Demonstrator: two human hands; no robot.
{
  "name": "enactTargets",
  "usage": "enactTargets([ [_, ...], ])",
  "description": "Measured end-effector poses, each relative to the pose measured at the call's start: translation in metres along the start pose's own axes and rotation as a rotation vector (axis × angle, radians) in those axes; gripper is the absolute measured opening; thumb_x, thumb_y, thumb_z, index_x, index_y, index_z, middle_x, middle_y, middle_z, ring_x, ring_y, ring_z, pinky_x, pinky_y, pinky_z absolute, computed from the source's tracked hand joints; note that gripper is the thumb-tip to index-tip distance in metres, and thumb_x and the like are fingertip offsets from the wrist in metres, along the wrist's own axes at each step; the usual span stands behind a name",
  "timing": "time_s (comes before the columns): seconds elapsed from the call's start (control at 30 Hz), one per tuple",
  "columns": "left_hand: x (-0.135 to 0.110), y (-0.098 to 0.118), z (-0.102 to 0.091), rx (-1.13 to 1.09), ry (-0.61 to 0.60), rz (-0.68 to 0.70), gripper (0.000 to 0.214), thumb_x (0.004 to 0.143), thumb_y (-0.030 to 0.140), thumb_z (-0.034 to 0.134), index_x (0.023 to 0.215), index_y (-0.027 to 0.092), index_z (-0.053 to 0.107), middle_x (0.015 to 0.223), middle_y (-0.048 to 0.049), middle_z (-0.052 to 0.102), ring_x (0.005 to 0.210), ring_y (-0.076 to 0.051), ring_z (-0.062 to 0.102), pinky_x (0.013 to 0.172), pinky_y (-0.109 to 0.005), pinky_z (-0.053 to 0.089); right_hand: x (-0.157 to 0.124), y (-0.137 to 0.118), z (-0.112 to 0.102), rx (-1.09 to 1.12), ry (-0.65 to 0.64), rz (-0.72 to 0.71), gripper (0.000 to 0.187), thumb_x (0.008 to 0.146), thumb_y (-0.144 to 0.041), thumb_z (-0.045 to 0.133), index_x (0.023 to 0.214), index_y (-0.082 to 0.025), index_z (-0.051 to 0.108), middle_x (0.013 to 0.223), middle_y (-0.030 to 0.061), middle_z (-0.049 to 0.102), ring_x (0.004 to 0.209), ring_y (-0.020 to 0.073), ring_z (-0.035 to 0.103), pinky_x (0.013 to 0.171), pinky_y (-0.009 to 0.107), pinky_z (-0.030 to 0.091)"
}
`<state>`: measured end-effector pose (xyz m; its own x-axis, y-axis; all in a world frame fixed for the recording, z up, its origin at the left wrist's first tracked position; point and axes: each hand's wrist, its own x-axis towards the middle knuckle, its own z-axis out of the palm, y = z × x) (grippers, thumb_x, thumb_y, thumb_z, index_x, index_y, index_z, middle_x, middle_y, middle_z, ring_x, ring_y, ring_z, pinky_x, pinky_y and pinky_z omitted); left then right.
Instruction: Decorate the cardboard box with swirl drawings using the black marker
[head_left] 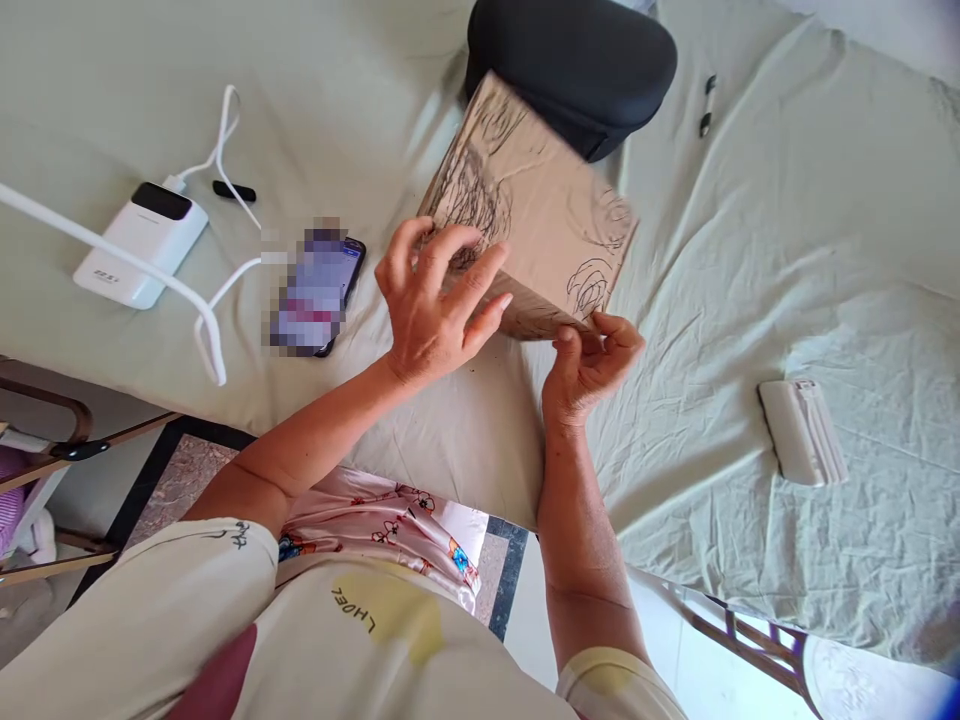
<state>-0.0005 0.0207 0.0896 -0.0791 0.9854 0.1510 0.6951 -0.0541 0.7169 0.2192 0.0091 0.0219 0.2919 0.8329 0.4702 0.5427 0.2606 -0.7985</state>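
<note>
A brown cardboard piece [551, 185] scribbled with black loops is in front of me, tilted. Its near edge shows a bent strip or side face; whether it is a flat box or a folded sheet I cannot tell. My left hand [439, 300] lies over its left near side, fingers spread and apart, the fingertips on or just above the surface. At the near right corner, my right hand [592, 365] pinches the cardboard's edge between thumb and fingers. Just beyond the cardboard, partly covered by it, is a black padded case [577, 60].
To the left lie a white power bank [142, 245] with a white cable [221, 150], a small black object [234, 191] and a phone [319, 295]. A pen [707, 106] is at the far right; a white block-like object [802, 432] sits right, on the wrinkled cloth [697, 330].
</note>
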Motion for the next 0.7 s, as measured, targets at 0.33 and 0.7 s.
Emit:
enactTargets([
  [0.33,-0.009,0.0,0.029,0.106,-0.1,0.168,0.053,0.103,0.052,0.061,0.151,0.028,0.062,0.176,-0.0147,0.045,0.172,-0.04,0.027,0.139,-0.072,0.008,0.003,-0.022,-0.001,-0.065,-0.048,0.009,0.04,0.103,-0.064,0.058,0.114,-0.027,0.065,0.105,0.0057,0.059,0.085,0.018,0.064,0.074,0.035,0.059],
  [0.7,-0.025,-0.014,0.059,0.036,0.229,0.665,0.045,0.112,0.05,0.05,0.144,0.019,0.056,0.149,-0.0184,0.071,0.153,-0.031,0.059,0.133,-0.056,0.039,-0.005,-0.04,0.0,0.079,-0.319,-0.313,0.031,0.112,-0.039,0.054,0.136,-0.027,0.07,0.112,0.0062,0.074,0.098,0.0192,0.072,0.086,0.036,0.064],
])
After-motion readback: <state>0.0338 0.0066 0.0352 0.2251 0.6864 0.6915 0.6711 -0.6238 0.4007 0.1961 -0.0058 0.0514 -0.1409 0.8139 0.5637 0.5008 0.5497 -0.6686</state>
